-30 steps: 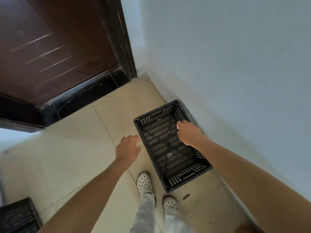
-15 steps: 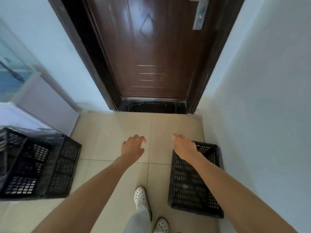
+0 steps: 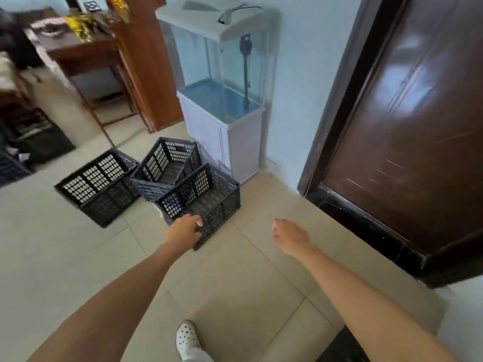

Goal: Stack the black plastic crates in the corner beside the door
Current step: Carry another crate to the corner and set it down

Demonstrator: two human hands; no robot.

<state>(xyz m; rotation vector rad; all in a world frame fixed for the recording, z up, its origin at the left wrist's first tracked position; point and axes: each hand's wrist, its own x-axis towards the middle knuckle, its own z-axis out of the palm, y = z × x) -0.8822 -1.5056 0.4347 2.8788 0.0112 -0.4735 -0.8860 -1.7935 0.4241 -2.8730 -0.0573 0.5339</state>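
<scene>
The left hand [image 3: 186, 229] is seen just left of the frame's centre, fingers loosely curled and held in front of the near corner of the nearest black crate [image 3: 201, 202]; whether the rim is actually touched cannot be told. The right hand [image 3: 290, 236] is held right of centre, empty and loosely open, above bare floor tiles [image 3: 235, 283]. Three black crates are grouped on the floor in the centre-left of the frame: the nearest one stands upright, a second crate [image 3: 167, 165] is tilted behind it and rests against it, and a third crate [image 3: 98, 182] stands to their left, close beside them. A fish tank on a white cabinet [image 3: 222, 100] is seen just behind the crates, at upper centre. The dark brown door [image 3: 407, 126] fills the right side. A white shoe [image 3: 187, 338] is visible at the bottom edge. A wooden table [image 3: 86, 56] appears blurred at upper left.
</scene>
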